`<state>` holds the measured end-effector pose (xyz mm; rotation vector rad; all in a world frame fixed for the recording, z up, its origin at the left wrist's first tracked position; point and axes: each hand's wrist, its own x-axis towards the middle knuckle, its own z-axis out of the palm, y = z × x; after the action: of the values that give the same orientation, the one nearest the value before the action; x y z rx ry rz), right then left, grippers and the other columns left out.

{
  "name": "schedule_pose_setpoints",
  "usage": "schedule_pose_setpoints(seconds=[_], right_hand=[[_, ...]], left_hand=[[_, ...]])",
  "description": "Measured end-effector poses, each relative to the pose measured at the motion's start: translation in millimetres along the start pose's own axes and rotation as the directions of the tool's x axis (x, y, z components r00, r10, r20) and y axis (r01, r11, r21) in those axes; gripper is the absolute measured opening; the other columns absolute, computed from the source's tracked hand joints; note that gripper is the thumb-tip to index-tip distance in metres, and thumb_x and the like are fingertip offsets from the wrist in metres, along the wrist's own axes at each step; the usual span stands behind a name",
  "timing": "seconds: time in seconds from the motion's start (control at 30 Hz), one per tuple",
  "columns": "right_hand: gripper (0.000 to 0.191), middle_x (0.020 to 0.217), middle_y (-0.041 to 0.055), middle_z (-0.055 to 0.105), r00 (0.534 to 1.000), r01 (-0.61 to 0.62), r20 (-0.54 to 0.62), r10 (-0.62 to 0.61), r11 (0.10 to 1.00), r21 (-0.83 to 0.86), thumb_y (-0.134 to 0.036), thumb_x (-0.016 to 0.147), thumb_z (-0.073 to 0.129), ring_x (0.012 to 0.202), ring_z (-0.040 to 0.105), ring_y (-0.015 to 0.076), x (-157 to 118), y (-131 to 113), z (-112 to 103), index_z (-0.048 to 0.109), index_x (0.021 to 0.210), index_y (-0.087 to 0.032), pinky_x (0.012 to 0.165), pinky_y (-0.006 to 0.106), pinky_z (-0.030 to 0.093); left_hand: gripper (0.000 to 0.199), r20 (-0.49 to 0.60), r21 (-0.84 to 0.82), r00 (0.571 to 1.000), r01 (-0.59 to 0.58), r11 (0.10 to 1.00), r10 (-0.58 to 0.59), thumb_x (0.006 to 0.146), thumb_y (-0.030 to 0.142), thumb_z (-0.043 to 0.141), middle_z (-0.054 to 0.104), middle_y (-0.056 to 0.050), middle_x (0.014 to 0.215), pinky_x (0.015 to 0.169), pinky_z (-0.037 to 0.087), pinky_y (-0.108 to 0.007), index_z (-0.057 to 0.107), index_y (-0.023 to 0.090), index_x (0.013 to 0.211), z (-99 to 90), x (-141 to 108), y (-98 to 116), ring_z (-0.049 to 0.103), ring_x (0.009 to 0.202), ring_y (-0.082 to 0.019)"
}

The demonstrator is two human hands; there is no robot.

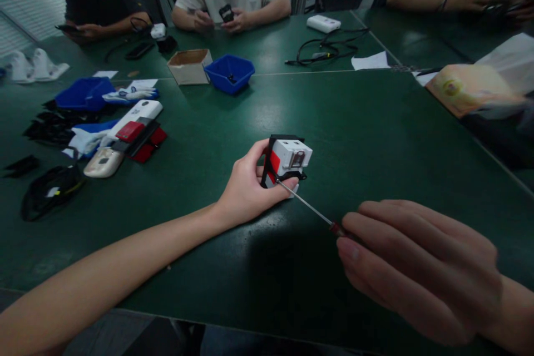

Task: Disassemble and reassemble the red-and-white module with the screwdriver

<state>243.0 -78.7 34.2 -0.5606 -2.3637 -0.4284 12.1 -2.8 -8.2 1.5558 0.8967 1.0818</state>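
A small white and red device point(294, 154) with a black frame sits in my left hand point(246, 189), the thumb pressed along its lower edge and the fingers behind it. My right hand point(421, 267) is closed round the dark red handle of a screwdriver point(308, 204). The thin metal shaft points up and left, and its tip meets the black frame at the device's lower left corner. Both hands are above the green table point(367, 150).
At left lie a blue tray point(85, 94), gloves, black parts, a white device point(136, 118) and a coiled cable point(52, 192). Further back stand a cardboard box point(191, 68) and a blue bin point(230, 74). Cables and a plastic bag are at right; several people sit around.
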Motion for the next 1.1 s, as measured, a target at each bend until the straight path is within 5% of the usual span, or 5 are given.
schedule_pose_setpoints(seconds=[1.1], right_hand=[[0.013, 0.075, 0.0057, 0.071, 0.998, 0.037, 0.054, -0.04, 0.998, 0.04, -0.011, 0.1, 0.054, 0.071, 0.064, 0.0208, 1, 10, -1, 0.064, 0.108, -0.011, 0.061, 0.038, 0.047]], left_hand=[[0.059, -0.015, 0.016, 1.0, 0.021, 1.0, -0.02, 0.078, 0.032, 0.086, 0.074, -0.012, 0.123, 0.084, 0.066, -0.03, 0.056, 0.016, 0.127, 0.1, 0, 2, 0.079, 0.097, -0.023]])
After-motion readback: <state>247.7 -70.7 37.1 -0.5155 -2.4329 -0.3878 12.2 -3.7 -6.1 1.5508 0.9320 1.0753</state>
